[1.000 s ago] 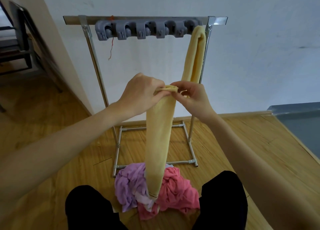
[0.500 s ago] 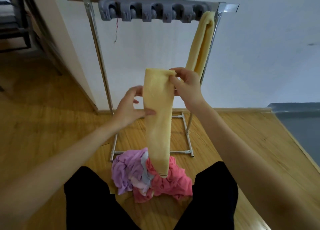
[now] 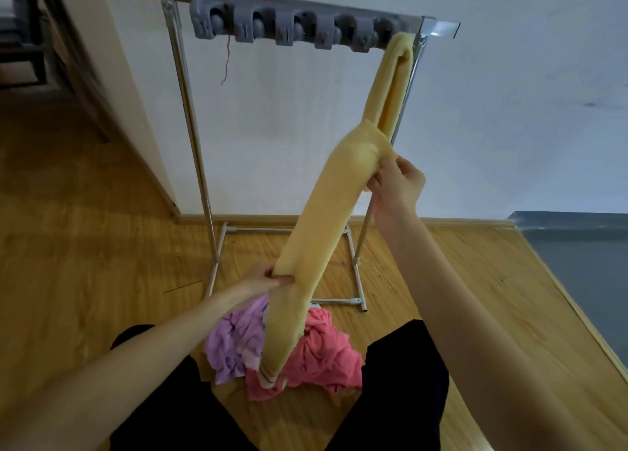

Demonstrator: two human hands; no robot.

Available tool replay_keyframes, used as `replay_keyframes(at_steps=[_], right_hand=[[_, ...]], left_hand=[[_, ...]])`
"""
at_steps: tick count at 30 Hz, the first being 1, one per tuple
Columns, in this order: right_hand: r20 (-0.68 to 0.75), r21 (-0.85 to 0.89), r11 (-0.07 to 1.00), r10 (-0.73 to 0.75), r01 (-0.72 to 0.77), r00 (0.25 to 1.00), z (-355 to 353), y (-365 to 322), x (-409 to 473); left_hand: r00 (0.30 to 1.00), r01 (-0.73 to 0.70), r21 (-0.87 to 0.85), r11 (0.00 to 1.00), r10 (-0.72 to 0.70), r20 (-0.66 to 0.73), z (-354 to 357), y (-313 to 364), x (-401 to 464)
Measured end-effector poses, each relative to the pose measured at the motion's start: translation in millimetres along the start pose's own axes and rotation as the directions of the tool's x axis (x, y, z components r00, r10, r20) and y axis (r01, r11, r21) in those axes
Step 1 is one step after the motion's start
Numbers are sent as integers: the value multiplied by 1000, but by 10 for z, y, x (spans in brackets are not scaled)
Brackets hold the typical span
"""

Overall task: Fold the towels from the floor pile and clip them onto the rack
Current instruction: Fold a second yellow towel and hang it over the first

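Note:
A long folded yellow towel (image 3: 323,219) stretches between my hands in front of the metal rack (image 3: 183,86). My right hand (image 3: 396,185) pinches its upper end at mid height. My left hand (image 3: 266,277) grips it lower down, just above the floor pile, and the tail hangs onto the pile. The pile holds a purple towel (image 3: 234,341) and a pink towel (image 3: 323,355). Another yellow towel (image 3: 392,86) hangs clipped at the right end of the grey clip bar (image 3: 289,29).
The rack stands against a white wall (image 3: 509,110) on a wooden floor (image 3: 85,263). My knees in black trousers (image 3: 401,376) flank the pile. A grey mat (image 3: 584,253) lies at the right. Dark furniture (image 3: 20,42) sits at the far left.
My left hand slid down the yellow towel from near its top to low above the pile. My right hand moved right with the upper end, and the towel now slants between them.

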State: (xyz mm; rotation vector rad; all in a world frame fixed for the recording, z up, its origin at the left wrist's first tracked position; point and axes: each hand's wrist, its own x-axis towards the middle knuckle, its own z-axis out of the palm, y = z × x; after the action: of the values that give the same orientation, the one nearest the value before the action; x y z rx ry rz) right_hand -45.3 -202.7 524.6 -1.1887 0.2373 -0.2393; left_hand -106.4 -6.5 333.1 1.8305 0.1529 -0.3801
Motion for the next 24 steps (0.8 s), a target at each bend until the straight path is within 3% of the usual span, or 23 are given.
replay_keyframes(at_steps=[2, 6, 8, 12, 15, 19, 20, 21, 24], right_hand=[[-146, -23, 1000, 4, -7, 989, -163, 120, 77], [-280, -141, 968, 161, -207, 946, -541, 625, 159], [-267, -273, 916, 222, -295, 938, -684, 864, 145], [-52, -547, 745, 424, -381, 904, -786, 1116, -5], [68, -760, 588, 497, -278, 865, -776, 1131, -90], [310, -930, 336, 508, 146, 804, -679, 966, -126], [379, -906, 359, 459, 223, 803, -638, 926, -128], [461, -849, 453, 384, 272, 800, -594, 883, -134], [682, -512, 832, 245, 211, 689, -483, 750, -120]], left_hand=[[999, 20, 25, 1000, -19, -32, -83, -17, 39], [999, -13, 130, 991, 18, -38, -300, 153, 69], [994, -105, 109, 989, 107, -14, -345, 378, 45], [966, -249, 184, 951, 231, 112, -429, 967, -63], [936, -311, 268, 912, 245, 252, -536, 1402, -191], [887, -372, 323, 870, 229, 401, -621, 1828, -304], [879, -378, 339, 862, 217, 425, -626, 1899, -311], [872, -381, 358, 852, 203, 445, -630, 1953, -312], [863, -383, 415, 826, 159, 479, -612, 2049, -288]])
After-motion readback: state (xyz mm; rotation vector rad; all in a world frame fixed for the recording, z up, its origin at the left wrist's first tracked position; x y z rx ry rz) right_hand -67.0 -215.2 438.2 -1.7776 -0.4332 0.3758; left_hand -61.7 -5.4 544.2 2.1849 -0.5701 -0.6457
